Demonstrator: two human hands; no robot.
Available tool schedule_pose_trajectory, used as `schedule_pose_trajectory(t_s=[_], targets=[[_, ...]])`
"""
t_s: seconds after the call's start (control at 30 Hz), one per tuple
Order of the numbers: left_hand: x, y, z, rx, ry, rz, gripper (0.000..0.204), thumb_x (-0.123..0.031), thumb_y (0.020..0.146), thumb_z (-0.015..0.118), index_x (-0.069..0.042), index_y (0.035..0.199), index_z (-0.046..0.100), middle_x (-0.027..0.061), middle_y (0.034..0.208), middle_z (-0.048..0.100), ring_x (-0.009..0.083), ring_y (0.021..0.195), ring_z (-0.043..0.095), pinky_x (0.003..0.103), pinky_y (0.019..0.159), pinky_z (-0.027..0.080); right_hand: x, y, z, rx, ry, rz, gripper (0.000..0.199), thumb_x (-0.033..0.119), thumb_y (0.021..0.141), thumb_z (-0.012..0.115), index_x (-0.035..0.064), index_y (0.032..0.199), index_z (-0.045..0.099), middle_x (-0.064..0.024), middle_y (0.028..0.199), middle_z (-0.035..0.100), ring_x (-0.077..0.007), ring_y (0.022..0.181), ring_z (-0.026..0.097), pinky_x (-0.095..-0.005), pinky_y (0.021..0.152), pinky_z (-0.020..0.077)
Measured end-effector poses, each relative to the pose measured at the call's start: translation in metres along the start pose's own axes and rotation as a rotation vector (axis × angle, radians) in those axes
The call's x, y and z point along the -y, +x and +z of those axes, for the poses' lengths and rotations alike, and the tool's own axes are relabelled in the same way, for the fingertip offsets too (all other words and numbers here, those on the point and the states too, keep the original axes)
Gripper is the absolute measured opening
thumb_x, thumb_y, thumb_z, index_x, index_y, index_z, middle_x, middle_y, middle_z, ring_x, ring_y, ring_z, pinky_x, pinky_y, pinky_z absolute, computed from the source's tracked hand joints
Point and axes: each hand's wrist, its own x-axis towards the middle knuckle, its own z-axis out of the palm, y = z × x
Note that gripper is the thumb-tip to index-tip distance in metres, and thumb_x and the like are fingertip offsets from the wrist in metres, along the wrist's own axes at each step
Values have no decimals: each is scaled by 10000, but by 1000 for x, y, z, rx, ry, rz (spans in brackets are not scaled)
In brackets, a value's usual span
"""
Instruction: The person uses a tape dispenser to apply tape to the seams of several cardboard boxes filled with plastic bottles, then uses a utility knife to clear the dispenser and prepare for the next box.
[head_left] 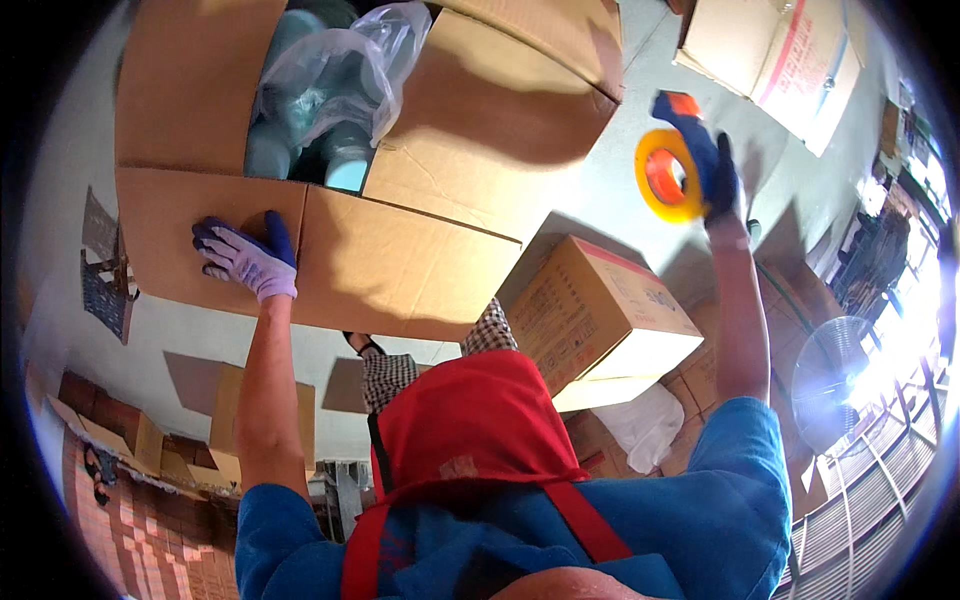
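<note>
A large open cardboard box (440, 110) stands in front of me with its flaps spread outward. Inside it, several pale blue-green rounded containers (347, 165) sit under a crumpled clear plastic bag (335, 75). My left hand (246, 257), in a white and blue glove, lies flat with fingers spread on the near flap. Raised out to the right, my right hand (722, 185), in a similar glove, is closed around a tape dispenser (680, 118) with an orange end and a yellow tape roll (647, 178). The dispenser is apart from the box.
A closed cardboard box (590, 310) stands to the right, near my body. Another pale carton (770, 60) is at the far right. A fan (832, 385) stands at the right edge, with a white cloth or bag (645, 425) nearer me. Cardboard pieces (150, 450) lie at lower left.
</note>
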Motion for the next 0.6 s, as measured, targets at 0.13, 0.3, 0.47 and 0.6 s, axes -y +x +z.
schedule_pose_trajectory(t_s=[0.13,0.3,0.47,0.6], targets=[[1,0,7,-2,6,15,993,-681,865,463,34,1495,182,246,1568,154,465,1428,159,642,1098,159,-80,165,5,52,-96,139,441,411,979,437,45,1110,645,-91,913,668,-210,740,637,-365,696,538],[-3,-3,-1,88,78,-28,970,-669,875,447,38,1492,200,257,1566,152,440,1438,158,629,1111,141,-71,190,104,1,-296,-422,252,257,985,417,91,975,607,-33,831,575,-169,731,530,-342,664,470],[-4,3,-6,74,0,-31,997,-662,845,479,58,1480,210,308,1524,204,472,1426,145,663,1101,103,-42,133,76,318,286,-683,363,271,1009,443,40,1274,530,-116,1110,652,-253,986,646,-409,899,523],[-4,1,-13,186,9,-74,1014,-675,846,478,45,1495,180,287,1552,151,447,1442,121,644,1112,107,40,-51,123,498,306,-643,446,308,1032,379,10,1354,456,-158,1195,620,-285,1043,634,-439,945,512]])
